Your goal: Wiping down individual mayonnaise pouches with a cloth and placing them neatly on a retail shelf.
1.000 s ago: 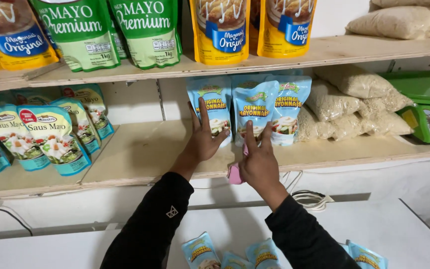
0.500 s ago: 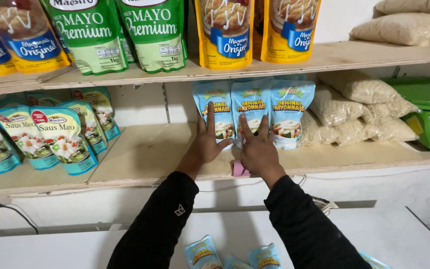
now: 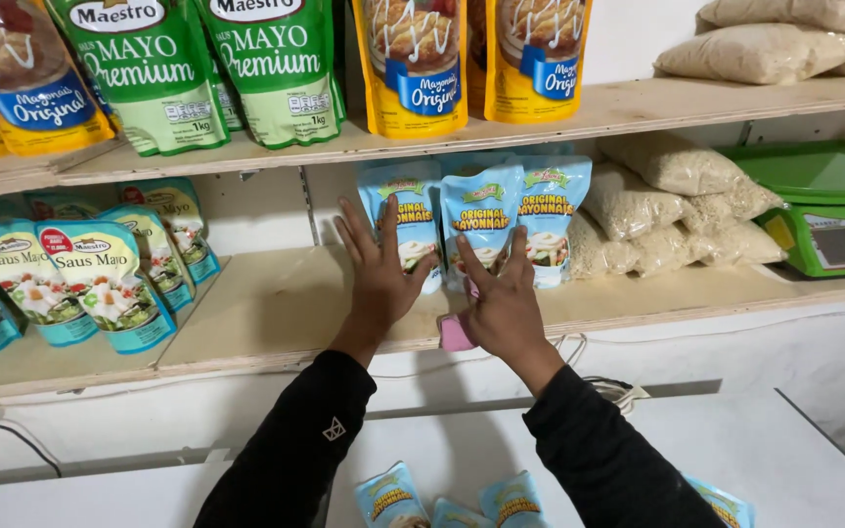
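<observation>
Both hands flat and open, holding nothing: left hand (image 3: 380, 277) and right hand (image 3: 503, 301) press against the light-blue mayonnaise pouches (image 3: 483, 221) standing on the middle shelf (image 3: 276, 308), 12 o'clock from them. Push unevenly and they'll probably topple.

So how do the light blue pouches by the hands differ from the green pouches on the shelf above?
The light blue pouches are smaller and sit on the middle shelf; the green pouches are larger, one shelf up. Both hands' fingers touch the blue ones, not the green. Both kinds stand upright.
</observation>
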